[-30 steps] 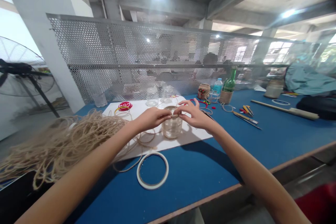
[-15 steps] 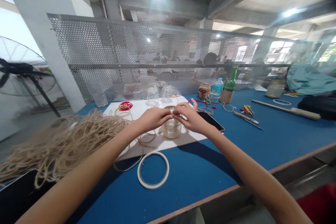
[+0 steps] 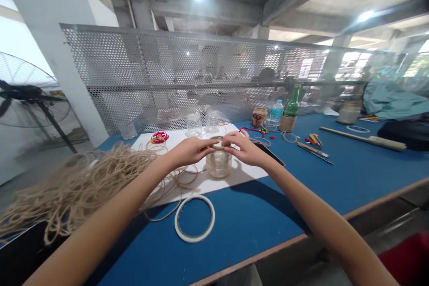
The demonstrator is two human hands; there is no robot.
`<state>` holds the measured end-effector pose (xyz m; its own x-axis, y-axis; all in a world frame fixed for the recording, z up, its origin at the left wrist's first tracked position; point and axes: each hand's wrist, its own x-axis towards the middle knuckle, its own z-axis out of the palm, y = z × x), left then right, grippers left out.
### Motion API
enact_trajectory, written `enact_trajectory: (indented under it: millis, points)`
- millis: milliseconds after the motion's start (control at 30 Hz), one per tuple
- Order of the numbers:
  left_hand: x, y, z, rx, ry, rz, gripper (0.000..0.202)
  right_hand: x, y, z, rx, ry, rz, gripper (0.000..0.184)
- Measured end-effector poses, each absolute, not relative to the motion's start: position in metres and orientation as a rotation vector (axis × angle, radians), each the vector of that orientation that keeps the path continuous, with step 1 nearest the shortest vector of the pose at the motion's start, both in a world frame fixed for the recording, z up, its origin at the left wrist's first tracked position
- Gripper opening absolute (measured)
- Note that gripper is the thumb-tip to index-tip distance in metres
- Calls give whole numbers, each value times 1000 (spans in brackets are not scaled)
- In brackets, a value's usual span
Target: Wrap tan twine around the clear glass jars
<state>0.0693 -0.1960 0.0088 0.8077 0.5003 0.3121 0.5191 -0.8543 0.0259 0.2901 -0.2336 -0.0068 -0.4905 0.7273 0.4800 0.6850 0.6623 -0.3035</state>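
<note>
A clear glass jar [image 3: 219, 167] stands upright on a white sheet [image 3: 248, 170] in front of me. From the left, my left hand [image 3: 192, 149] has its fingers closed at the jar's neck. My right hand [image 3: 244, 148] grips the opposite side of the rim with curled fingers. Whether a thin strand lies under the fingertips is too small to make out. Loose turns of jute twine [image 3: 184, 178] lie on the sheet left of the jar, near a large tangled heap of twine [image 3: 90, 183]. A roll of white tape [image 3: 210, 219] lies flat nearer to me.
Two clear jars [image 3: 193, 124] stand behind the sheet, near a red spool [image 3: 160, 137]. A phone [image 3: 271, 154] lies right of my hands. Farther right are a twine-wrapped jar [image 3: 259, 117], a green bottle [image 3: 292, 107], tools [image 3: 313, 149] and a wooden stick [image 3: 362, 137]. A perforated metal screen [image 3: 201, 67] borders the back.
My fingertips, close together over the jar's front rim before, have moved apart to its two sides. The jar stays in place; the view has shifted slightly.
</note>
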Motion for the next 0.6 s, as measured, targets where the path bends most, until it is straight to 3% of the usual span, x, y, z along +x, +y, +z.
enact_trajectory:
  millis: [600]
  points:
    - [68,-190,5,-2984,-814,-625,26,301,-230,-3,-1118,-2355,138,16]
